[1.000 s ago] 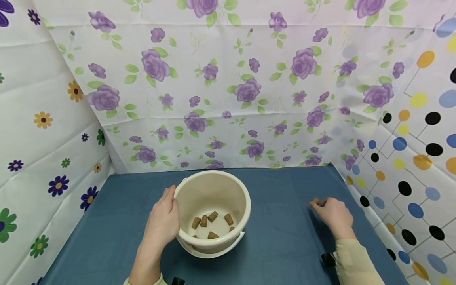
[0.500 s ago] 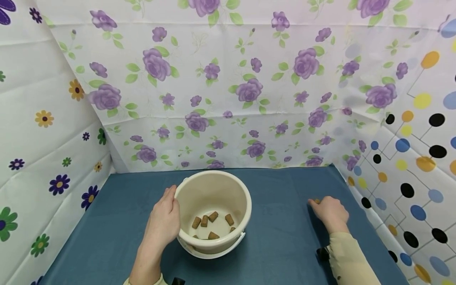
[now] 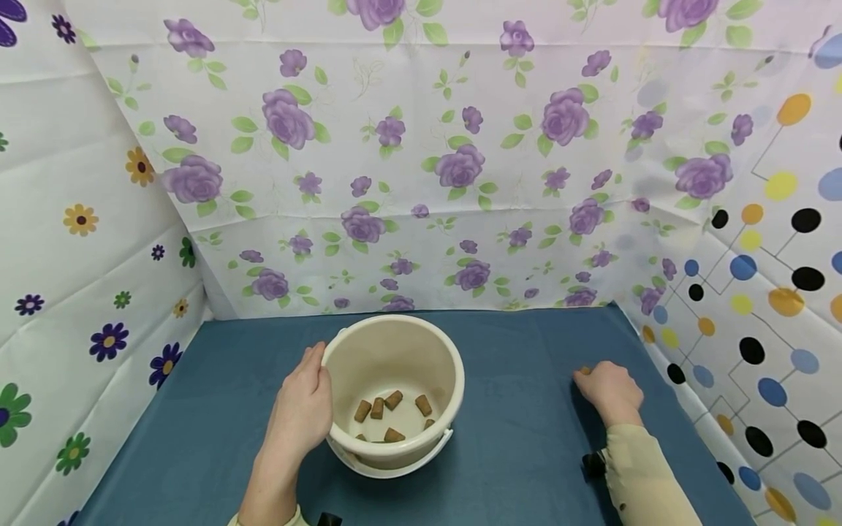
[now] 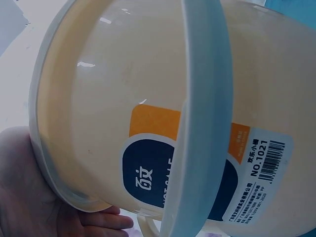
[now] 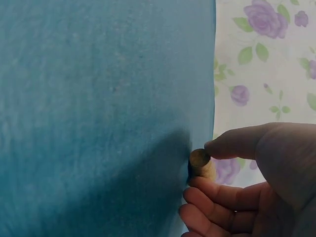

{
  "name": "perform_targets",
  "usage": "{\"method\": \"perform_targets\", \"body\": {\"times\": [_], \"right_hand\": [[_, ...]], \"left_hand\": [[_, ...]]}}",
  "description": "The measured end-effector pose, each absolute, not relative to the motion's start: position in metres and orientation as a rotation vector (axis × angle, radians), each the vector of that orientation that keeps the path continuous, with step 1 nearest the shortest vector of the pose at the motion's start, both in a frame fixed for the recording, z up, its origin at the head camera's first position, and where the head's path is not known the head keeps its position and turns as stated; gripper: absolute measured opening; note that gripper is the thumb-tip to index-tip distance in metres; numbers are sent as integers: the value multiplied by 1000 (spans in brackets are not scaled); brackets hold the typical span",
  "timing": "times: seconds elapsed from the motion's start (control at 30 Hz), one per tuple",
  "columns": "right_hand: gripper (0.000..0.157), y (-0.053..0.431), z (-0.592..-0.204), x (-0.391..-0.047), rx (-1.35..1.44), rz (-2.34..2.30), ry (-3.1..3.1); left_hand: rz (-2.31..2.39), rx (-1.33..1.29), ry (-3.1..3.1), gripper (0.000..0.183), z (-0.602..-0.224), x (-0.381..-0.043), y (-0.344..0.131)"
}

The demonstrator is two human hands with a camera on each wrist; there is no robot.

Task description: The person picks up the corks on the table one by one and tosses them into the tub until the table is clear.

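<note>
A cream plastic bucket (image 3: 381, 459) stands in the middle of the blue cloth, its opening tipped towards the head view. Inside lie several brown corks (image 3: 393, 399). My left hand (image 3: 299, 409) rests against the outside of the bucket at its left rim. In the left wrist view its fingers (image 4: 106, 219) extend fairly straight just under the rim. Far to the right, my right hand (image 3: 612, 394) pinches a single cork (image 5: 201, 165) between thumb and index finger, close over the cloth. The other fingers of that hand are bent beneath it.
Blue cloth (image 3: 513, 409) covers the table, its back edge meeting a purple-flowered curtain (image 3: 395, 183). A daisy-print sheet (image 3: 79, 292) hangs at the left and a dotted sheet (image 3: 756, 329) at the right, near my right hand. The bucket's white handle (image 4: 205, 108) hangs down in front.
The right hand has shifted slightly left and turned, its fingers now covering more of the cork. Left hand and bucket have stayed in place.
</note>
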State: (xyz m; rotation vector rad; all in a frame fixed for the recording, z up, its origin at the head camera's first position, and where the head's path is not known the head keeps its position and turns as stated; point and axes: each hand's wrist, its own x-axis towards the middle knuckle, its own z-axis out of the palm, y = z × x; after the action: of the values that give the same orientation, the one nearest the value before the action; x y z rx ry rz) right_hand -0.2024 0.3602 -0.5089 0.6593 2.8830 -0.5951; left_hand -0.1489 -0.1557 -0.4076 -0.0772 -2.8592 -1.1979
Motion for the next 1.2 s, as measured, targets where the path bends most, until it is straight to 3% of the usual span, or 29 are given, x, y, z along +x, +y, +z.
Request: {"method": "perform_targets", "body": {"times": [1.2], "right_hand": [[45,356,-511,-200,687,-668,2865]], "left_hand": [[-1194,-106,-2855,55,-407,-147,-155]]}}
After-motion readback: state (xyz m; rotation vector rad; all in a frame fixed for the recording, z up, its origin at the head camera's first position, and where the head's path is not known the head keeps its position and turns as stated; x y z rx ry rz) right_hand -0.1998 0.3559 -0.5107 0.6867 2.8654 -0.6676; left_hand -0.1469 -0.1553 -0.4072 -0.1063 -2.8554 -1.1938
